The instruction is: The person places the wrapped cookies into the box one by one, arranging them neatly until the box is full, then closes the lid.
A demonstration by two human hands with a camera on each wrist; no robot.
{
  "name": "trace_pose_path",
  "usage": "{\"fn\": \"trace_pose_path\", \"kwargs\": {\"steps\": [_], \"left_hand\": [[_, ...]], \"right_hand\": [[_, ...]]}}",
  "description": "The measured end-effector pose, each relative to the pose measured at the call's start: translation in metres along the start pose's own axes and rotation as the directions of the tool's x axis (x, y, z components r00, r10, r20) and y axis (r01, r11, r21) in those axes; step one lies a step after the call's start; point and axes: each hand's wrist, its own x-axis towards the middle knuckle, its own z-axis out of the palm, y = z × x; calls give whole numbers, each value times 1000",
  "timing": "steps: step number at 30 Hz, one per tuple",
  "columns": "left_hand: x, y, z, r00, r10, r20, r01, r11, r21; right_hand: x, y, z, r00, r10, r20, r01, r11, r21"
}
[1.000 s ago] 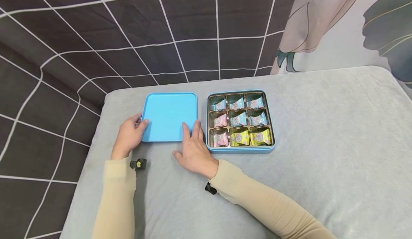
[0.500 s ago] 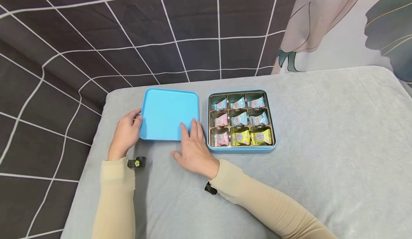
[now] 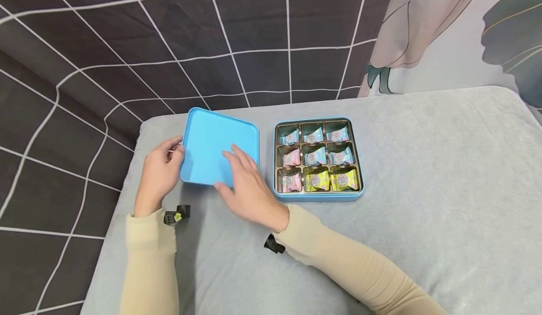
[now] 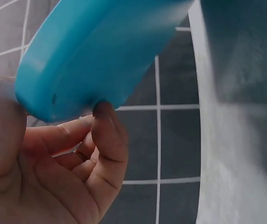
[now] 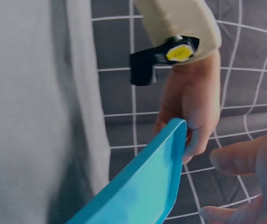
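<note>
A light-blue square tin lid [image 3: 207, 138] is tilted with its left side raised, hollow side up. My left hand [image 3: 158, 173] pinches its left edge between thumb and fingers; the left wrist view shows the fingertips against the underside of the lid [image 4: 96, 56]. My right hand [image 3: 251, 190] hovers over the lid's right front part, fingers extended. In the right wrist view those fingers [image 5: 238, 156] are apart from the lid [image 5: 145, 186]. To the right stands the matching blue tin [image 3: 317, 197], its divided tray holding wrapped sweets in blue, pink and yellow-green [image 3: 317, 181].
Grey cloth [image 3: 423, 188] covers the surface under everything. A dark curtain with white grid lines [image 3: 258, 32] hangs behind and at the left, and a patterned pale curtain [image 3: 444, 37] at the back right. Both wrists wear black camera mounts [image 3: 274, 244].
My left hand has lifted the lid's left side, so the lid has gone from flat to tilted. The right hand has shifted left and off the lid's right corner. The tin stays put.
</note>
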Motion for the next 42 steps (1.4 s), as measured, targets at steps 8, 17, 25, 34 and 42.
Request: {"fn": "trace_pose_path", "kwargs": {"steps": [8, 17, 25, 34, 42], "left_hand": [[-4, 14, 2, 999, -30, -22, 26, 985, -168], [-6, 26, 10, 998, 28, -62, -43, 965, -259], [-6, 35, 24, 996, 51, -66, -72, 930, -360], [-5, 40, 37, 997, 78, -8, -73, 900, -431], [-3, 45, 44, 992, 127, -18, -122, 885, -449]], "right_hand": [[3, -14, -13, 1000, 0, -25, 3, 992, 126], [15, -27, -25, 992, 124, 17, -123, 951, 285], [27, -31, -41, 989, 150, 11, -144, 923, 358], [39, -29, -51, 985, 173, -24, -157, 934, 322], [42, -27, -56, 978, 204, -43, -178, 924, 339]]}}
